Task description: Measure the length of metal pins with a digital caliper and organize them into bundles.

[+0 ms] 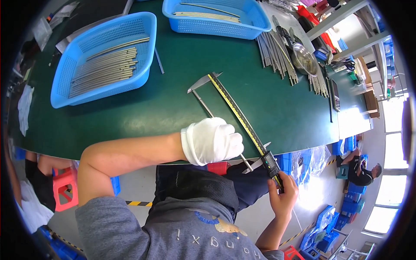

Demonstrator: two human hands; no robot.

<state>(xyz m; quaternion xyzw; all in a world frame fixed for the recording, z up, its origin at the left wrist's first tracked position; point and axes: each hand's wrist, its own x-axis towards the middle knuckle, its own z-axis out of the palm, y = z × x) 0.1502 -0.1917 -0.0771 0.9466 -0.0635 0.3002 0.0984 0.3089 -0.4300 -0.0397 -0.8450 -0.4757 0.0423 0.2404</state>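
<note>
My left hand (212, 141), in a white glove, is closed around a thin metal rod (203, 103) over the front edge of the green table (164, 108). Gripped by its display end in my bare right hand (284, 195) is a long digital caliper (238, 113) with a yellow-edged scale. The rod runs alongside the caliper's beam, between its widely spread jaws. Its far end is at the far jaw, and its near end reaches the sliding jaw by the display. Whether both jaws touch the rod I cannot tell.
A blue basket (110, 94) of metal rods stands at the left, another blue basket (216, 29) at the back. Back right are loose rods (275, 52), a metal bowl (304, 60) and tools. A short strip (159, 60) lies beside the left basket. Other people sit at both sides.
</note>
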